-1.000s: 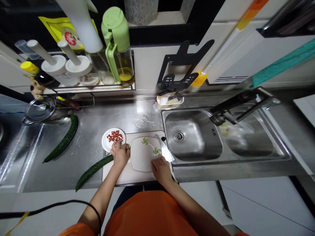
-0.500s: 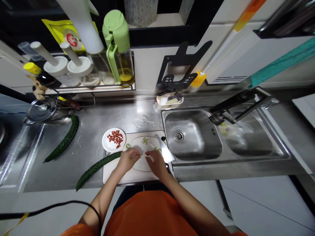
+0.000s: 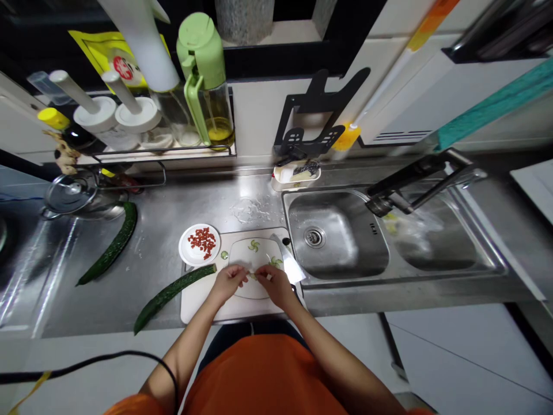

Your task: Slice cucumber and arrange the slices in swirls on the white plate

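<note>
My left hand and my right hand meet over the near part of a white square plate, fingertips pinched together on small pale green cucumber pieces. Two pinwheels of cucumber slices lie on the plate's far half. The plate rests on a white cutting board. A cut cucumber lies across the board's left edge. A loose cucumber slice sits by the plate. A cleaver lies on the board's right side.
A small white dish of red berries stands left of the plate. A whole cucumber lies on the steel counter at left. A double sink with a tap is at right. A shelf with an oil bottle runs behind.
My left hand left the cucumber end and came over the plate. My right hand moved up from the plate's near right corner. Both now pinch together at the plate's near middle.
</note>
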Demonstrator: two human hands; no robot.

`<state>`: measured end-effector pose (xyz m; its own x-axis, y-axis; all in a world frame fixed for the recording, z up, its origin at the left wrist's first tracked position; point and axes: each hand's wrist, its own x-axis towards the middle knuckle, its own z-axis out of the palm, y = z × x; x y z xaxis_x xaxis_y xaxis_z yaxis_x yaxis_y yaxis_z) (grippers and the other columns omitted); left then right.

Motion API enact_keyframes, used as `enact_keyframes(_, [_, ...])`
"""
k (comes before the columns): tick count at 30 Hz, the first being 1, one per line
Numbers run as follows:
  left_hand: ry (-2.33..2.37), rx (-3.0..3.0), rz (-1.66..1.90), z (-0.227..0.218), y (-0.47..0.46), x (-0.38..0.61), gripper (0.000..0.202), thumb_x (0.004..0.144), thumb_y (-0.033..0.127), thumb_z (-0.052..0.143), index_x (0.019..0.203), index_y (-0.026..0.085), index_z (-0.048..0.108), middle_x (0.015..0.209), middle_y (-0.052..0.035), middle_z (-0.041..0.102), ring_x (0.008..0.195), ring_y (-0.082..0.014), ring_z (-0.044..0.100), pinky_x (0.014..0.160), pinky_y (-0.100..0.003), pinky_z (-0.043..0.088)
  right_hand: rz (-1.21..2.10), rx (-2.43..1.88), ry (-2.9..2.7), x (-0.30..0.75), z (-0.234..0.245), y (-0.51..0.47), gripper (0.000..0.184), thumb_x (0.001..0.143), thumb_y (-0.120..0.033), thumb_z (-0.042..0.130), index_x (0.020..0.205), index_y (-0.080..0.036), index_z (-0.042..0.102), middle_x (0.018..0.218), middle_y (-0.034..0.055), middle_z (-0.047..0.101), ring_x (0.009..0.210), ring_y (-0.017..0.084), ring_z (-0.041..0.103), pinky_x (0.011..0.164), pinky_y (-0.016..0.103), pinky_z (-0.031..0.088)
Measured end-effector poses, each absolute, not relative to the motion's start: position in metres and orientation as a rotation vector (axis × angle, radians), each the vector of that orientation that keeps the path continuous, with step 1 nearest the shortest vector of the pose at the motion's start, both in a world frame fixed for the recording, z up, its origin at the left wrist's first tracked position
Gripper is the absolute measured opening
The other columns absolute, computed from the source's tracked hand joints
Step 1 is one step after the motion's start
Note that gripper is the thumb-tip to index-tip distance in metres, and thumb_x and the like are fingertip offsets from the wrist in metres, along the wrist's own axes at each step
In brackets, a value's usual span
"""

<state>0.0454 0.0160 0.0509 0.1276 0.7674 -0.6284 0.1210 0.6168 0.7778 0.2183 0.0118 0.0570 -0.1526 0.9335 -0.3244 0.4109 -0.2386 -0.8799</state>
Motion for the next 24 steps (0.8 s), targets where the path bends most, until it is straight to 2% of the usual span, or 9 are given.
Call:
enact_keyframes(4, [1.331,0.465,0.461,0.052,0.016,0.053,0.045,0.065,0.055,0.067,0.081,0.014,0.062,0.060,0.0006,0.059,0.045,-0.0044,0.044,0.044,-0.017,0.025,1.361,-1.594,-1.568,0.222,0.058,0.009,0.012,0.079,-0.026,0.056,0.079,-0.019,0.066,0.074,0.0011,0.065,0.073,0.014,0.058,0.064,0.025,0.041])
enact_keyframes(11, [1.265,0.317,0.500,0.046,0.016,0.058,0.039,0.054,0.039,0.081,0.076,0.013,0.062,0.064,-0.0002,0.062,0.050,-0.0040,0.049,0.045,-0.015,0.027,1.381,-1.570,-1.552,0.225,0.056,0.003,0.011,0.079,-0.027,0.057,0.078,-0.020,0.066,0.075,0.0004,0.065,0.073,0.014,0.057,0.065,0.024,0.041])
enact_keyframes(15, [1.298,0.293,0.542,0.043,0.015,0.060,0.043,0.048,0.032,0.084,0.082,0.013,0.065,0.061,0.0010,0.061,0.050,-0.0044,0.050,0.047,-0.016,0.029,1.436,-1.624,-1.474,0.225,0.053,-0.001,0.012,0.078,-0.024,0.055,0.076,-0.019,0.066,0.070,-0.0007,0.063,0.068,0.013,0.055,0.064,0.024,0.040])
enact_keyframes(19, [1.342,0.379,0.567,0.042,0.014,0.064,0.045,0.051,0.034,0.083,0.088,0.012,0.069,0.062,-0.0008,0.063,0.052,-0.0051,0.050,0.049,-0.017,0.030,1.498,-1.663,-1.360,0.224,0.045,-0.003,0.012,0.076,-0.026,0.056,0.075,-0.018,0.066,0.067,-0.0009,0.062,0.065,0.012,0.054,0.062,0.024,0.039])
enact_keyframes(24, [1.440,0.644,0.634,0.035,0.008,0.068,0.030,0.060,0.037,0.075,0.078,0.013,0.069,0.060,-0.0005,0.063,0.053,-0.0084,0.052,0.052,-0.020,0.034,1.631,-1.657,-1.158,0.221,0.028,-0.008,0.014,0.073,-0.029,0.057,0.073,-0.017,0.065,0.065,-0.0002,0.061,0.062,0.013,0.053,0.058,0.023,0.038])
